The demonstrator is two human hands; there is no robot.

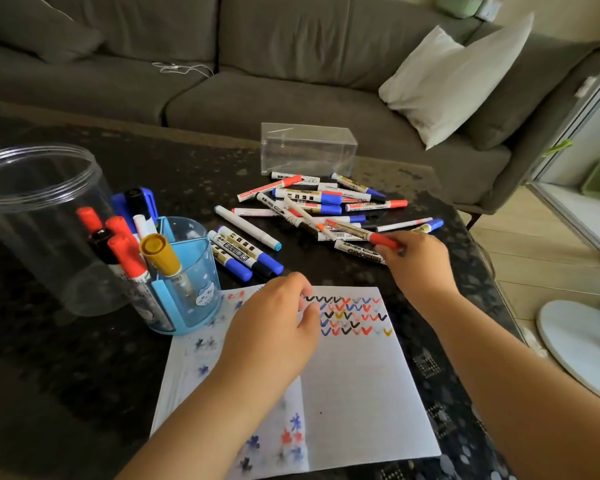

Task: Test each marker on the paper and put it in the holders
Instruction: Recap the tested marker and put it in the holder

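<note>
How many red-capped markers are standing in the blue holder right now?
3 red-capped markers stand in the blue holder: one at the back left, one in the middle, one nearest. Others may be hidden behind them.

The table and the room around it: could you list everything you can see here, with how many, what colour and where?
Loose markers: a pile too tangled to count, red, blue and black caps, middle of the table.
Blue holder: one, left of the paper, holding several markers.
Clear jar: one, far left.
Clear box: one, behind the pile.
Paper: one white sheet with rows of coloured ticks, near edge.
Table: one, dark, speckled.
Sofa: one, grey, behind the table.
Cushion: one, white, on the sofa.
Red-capped marker: one, pinched by the right hand.
Left hand: resting on the paper.
Right hand: at the pile's edge.
</note>
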